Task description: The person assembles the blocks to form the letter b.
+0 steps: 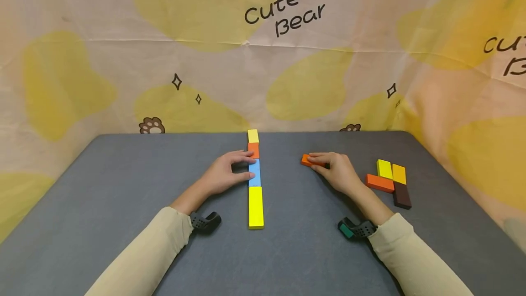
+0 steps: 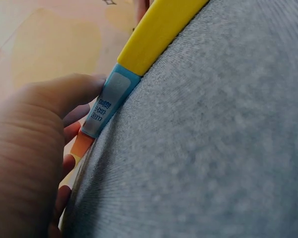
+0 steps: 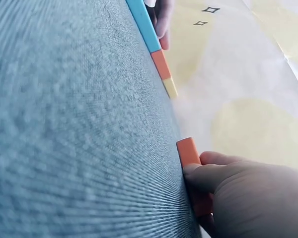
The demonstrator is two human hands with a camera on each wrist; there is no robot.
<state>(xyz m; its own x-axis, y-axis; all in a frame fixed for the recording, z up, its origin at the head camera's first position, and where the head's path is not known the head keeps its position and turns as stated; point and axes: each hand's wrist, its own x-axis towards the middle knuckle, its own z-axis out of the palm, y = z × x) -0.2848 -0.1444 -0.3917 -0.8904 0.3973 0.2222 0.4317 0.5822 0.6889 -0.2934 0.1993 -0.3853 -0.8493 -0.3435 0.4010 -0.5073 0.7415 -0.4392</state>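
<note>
Item: held orange block (image 1: 305,159). Small, oblong, flat-faced; at the table (image 1: 123,172), right of the row of blocks and apart from it. Judged light, stiff and hard to damage; the smooth faces may slip a little under dry fingertips. Best taken by the two long sides, near the middle, leaving the ends free.

Right hand (image 1: 334,170): thumb and fingers closed in a pinch on the held orange block, one end projecting past the fingertips.

Left hand (image 1: 225,171): thumb and forefinger spread well apart, fingers fairly straight; thumb tip against the blue block (image 1: 255,170), fingertips further up, at the blue block and the row's orange block (image 1: 255,148). Nothing gripped.

Row, end to end, near to far: long yellow block (image 1: 255,208), blue block with printed characters on its side, orange block, pale yellow block (image 1: 253,136) by the far edge. Likely light enough to be nudged askew by a fingertip.

Right-hand cluster, close together: bright yellow block (image 1: 384,168), amber block (image 1: 399,174), loose orange block (image 1: 379,183), dark brown block (image 1: 402,195).
</note>
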